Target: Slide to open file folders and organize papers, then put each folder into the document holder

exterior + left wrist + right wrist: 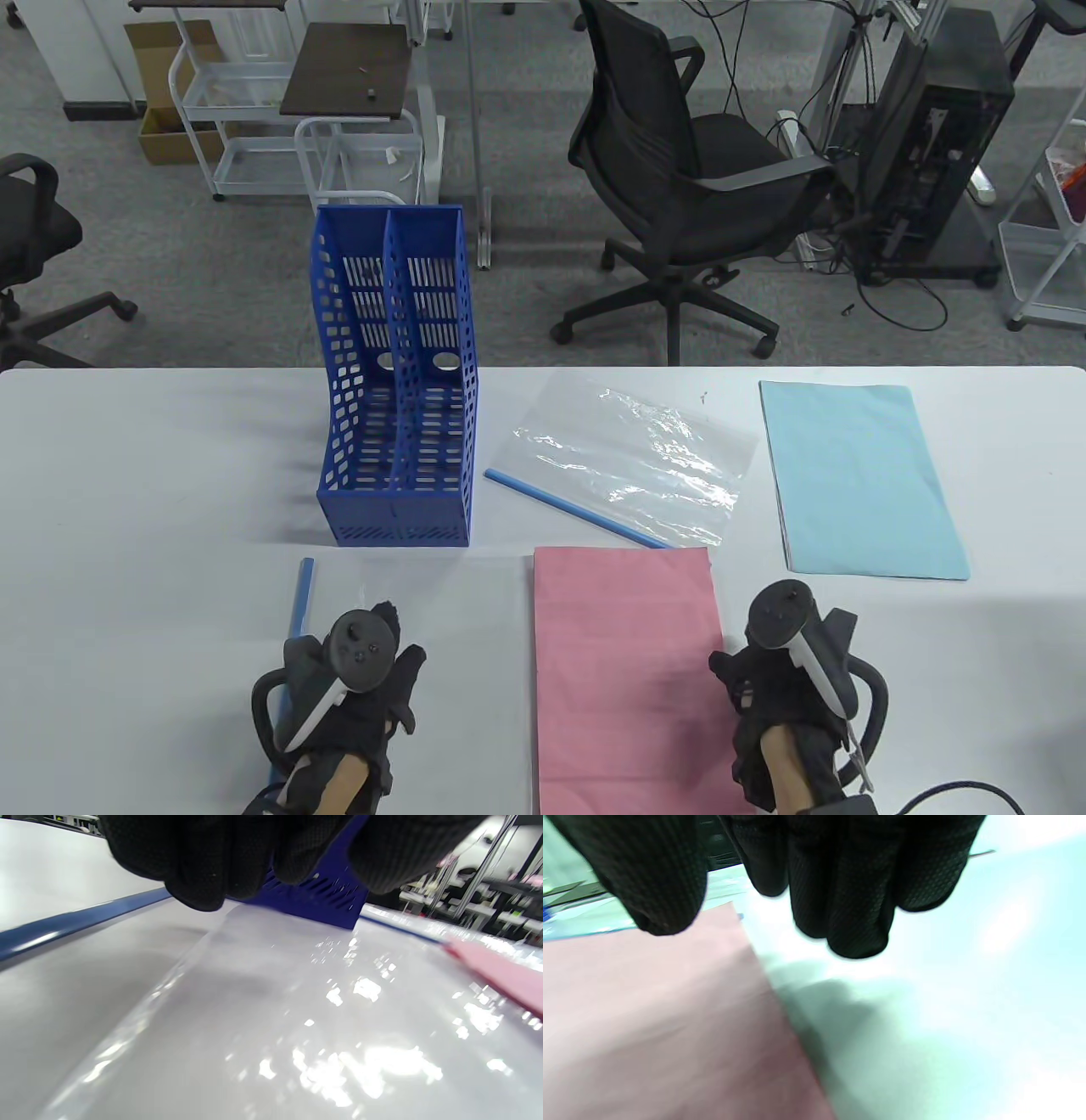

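Left hand (356, 679) rests on near clear folder (271, 1018), fingers loosely curled, gripping nothing; folder's blue slide bar (299, 598) just left of hand. Right hand (793, 679) hovers at right edge of pink paper (628, 679), fingers relaxed, empty. Blue document holder (399, 382) beyond left hand. Second clear folder (628, 458) and light-blue paper (861, 480) on table (127, 509) beyond right hand.

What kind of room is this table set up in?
It looks like an office or lab workspace. Behind the white table stand a black swivel chair, a computer tower with tangled cables, and wheeled white carts. A blue document holder on the table fits desk work.
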`<control>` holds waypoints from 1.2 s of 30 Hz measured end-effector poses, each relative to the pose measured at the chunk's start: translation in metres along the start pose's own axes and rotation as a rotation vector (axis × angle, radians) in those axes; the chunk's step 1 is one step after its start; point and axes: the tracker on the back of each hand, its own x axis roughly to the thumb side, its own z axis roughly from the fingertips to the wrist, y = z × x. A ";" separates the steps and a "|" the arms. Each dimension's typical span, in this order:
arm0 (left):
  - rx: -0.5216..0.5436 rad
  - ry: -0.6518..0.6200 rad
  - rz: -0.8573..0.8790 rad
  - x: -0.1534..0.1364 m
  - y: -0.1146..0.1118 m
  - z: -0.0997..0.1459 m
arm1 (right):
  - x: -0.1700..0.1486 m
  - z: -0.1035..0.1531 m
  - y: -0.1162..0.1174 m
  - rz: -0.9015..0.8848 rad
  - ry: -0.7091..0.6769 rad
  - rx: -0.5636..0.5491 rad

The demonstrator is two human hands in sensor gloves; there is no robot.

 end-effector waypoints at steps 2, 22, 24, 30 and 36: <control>-0.041 0.024 -0.040 0.001 -0.003 -0.001 | 0.010 -0.001 0.009 0.055 -0.036 0.050; -0.173 0.034 -0.099 0.007 -0.022 -0.012 | 0.037 -0.003 0.037 0.349 -0.023 0.109; -0.181 0.032 -0.075 0.006 -0.021 -0.013 | 0.037 -0.003 0.037 0.351 -0.025 0.110; -0.145 0.111 -0.165 0.007 -0.026 -0.018 | 0.038 -0.003 0.038 0.351 -0.025 0.113; -0.134 0.117 -0.140 0.010 -0.030 -0.020 | 0.038 -0.003 0.038 0.352 -0.026 0.114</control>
